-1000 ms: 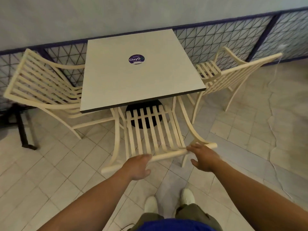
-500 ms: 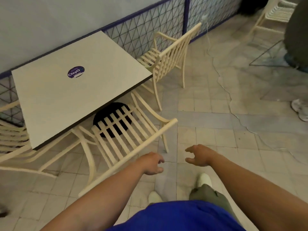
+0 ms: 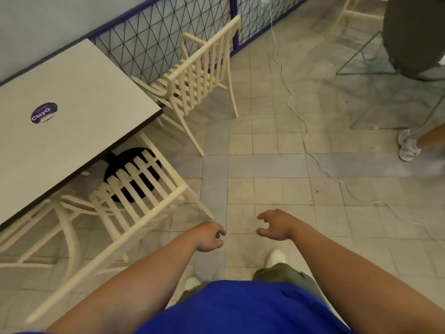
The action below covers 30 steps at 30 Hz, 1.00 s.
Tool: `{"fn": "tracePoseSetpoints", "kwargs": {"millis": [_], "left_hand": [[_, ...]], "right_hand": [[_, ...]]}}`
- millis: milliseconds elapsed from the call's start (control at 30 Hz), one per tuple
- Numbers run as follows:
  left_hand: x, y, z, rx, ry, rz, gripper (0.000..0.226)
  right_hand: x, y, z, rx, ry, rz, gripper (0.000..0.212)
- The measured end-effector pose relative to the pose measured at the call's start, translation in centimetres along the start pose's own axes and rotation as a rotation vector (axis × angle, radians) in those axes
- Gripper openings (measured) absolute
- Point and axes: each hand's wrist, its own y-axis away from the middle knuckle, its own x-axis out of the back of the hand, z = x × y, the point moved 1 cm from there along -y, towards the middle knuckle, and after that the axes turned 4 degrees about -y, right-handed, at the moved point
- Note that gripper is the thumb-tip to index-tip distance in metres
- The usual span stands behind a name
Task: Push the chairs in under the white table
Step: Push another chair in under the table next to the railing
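Observation:
The white table (image 3: 72,97) with a purple round sticker fills the upper left. A cream slatted chair (image 3: 134,196) stands at its near side, seat tucked under the top, backrest rail just left of my hands. A second cream chair (image 3: 199,68) stands at the table's right side, mostly out from under it, its back toward the open floor. My left hand (image 3: 209,236) hovers over the tiles with fingers loosely curled, holding nothing. My right hand (image 3: 274,224) hangs beside it, fingers spread and empty. Neither hand touches a chair.
A wire-mesh fence (image 3: 168,32) with blue posts runs behind the table. A white cable (image 3: 305,133) snakes across the tiled floor. Another person's white shoe and leg (image 3: 408,143) stand at the right. A dark round object (image 3: 414,34) and another chair sit at the top right.
Both hands have let go of the near chair's backrest and pulled back. The view has swung right, so the table slid left and the right-hand chair came toward the middle.

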Motion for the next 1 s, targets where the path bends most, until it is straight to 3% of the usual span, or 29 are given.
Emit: {"fn": "tracePoseSetpoints", "kwargs": {"millis": [333, 567, 1000], "left_hand": [[6.9, -5.4, 7.6, 0.066, 0.149, 0.125, 0.048], [14.1, -11.8, 7.4, 0.108, 0.182, 0.132, 0.048], [34.9, -21.8, 5.0, 0.161, 0.306, 0.257, 0.046]], "right_hand": [[11.4, -2.9, 6.1, 0.072, 0.106, -0.017, 0.069], [20.6, -9.6, 7.2, 0.113, 0.202, -0.029, 0.07], [41.0, -24.4, 4.3, 0.199, 0.286, -0.064, 0.068]]}}
